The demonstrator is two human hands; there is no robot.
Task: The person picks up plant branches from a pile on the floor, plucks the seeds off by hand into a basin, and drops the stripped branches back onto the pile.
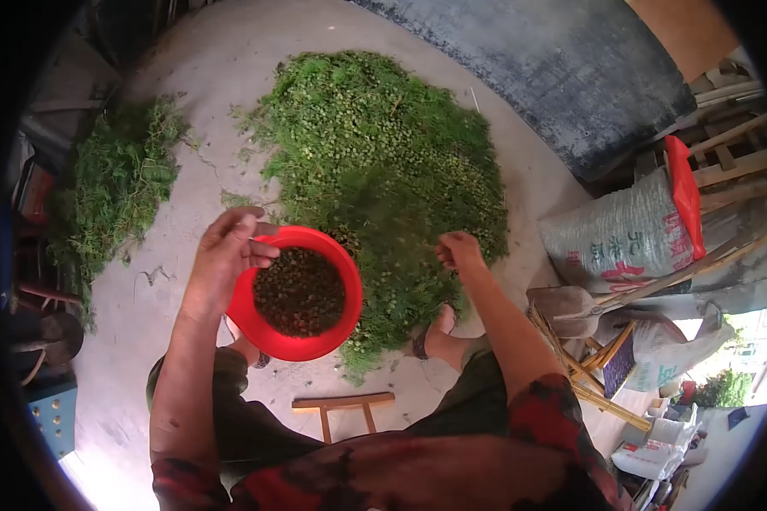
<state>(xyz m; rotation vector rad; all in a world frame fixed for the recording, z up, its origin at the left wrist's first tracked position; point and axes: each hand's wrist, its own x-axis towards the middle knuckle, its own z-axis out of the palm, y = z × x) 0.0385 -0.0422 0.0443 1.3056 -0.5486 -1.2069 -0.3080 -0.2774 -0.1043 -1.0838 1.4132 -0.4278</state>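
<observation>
My left hand (228, 247) hovers at the left rim of a red plastic basin (354, 294), fingers bent and apart, with nothing visible in them. Inside the basin lies a heap of small brown and greenish round pods or fruits (298, 294). My right hand (460, 252) is closed, right of the basin, around the end of a feathery green sprig (388, 217). The sprig is smeared by motion and hard to separate from the greenery below. A large pile of green plants (375, 111), dotted with small pale round fruits, spreads on the floor beyond the basin.
A smaller heap of green plants (128, 170) lies at left. On the right are a stuffed woven sack (622, 226), a shovel (562, 308) and wooden pieces. A dark board (537, 77) stands behind. A wooden stool (345, 402) is between my legs.
</observation>
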